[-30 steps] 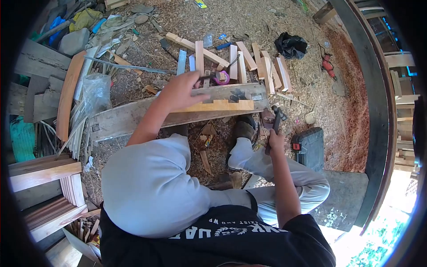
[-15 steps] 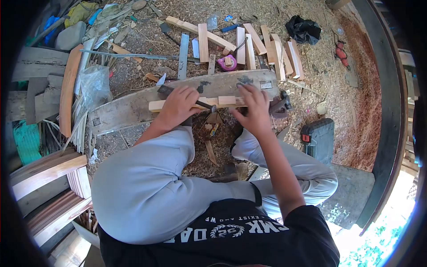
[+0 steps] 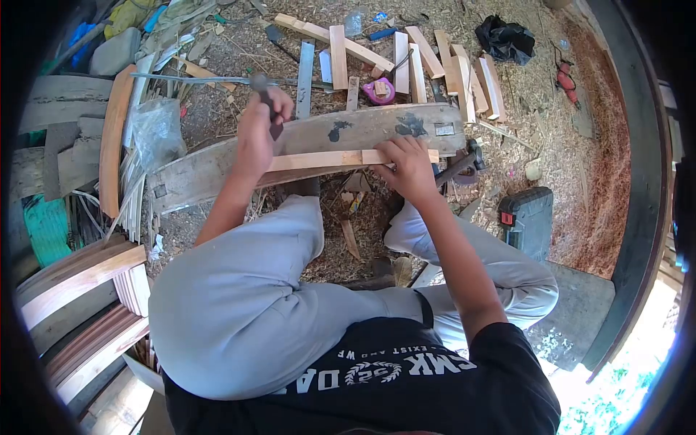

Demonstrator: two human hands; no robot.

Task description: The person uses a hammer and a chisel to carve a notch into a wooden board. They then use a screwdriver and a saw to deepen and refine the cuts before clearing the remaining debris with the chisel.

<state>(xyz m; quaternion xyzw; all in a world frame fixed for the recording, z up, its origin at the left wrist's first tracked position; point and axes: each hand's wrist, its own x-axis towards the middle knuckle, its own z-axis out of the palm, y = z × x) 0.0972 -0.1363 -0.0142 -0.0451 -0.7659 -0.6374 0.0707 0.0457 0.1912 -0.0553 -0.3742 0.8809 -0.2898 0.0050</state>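
Observation:
My left hand is closed around a dark chisel-like tool, raised over the left part of the weathered plank. The tool's rounded grey end points away from me. Under my right hand lies a pale wooden strip along the plank's near edge. My right fingers bend over its top, with the thumb on the near side. A step or joint line shows in the strip left of that hand. Just right of my right hand rests a hammer, its handle slanting toward me.
Several cut wooden blocks lie beyond the plank, with a pink tape measure among them. A black plastic bag and a red power tool are at the far right. A dark tool case stands by my right knee. Shavings cover the ground.
My left hand has lifted the tool up and left, turning its rounded end away from me. My right hand has come down onto the wooden strip.

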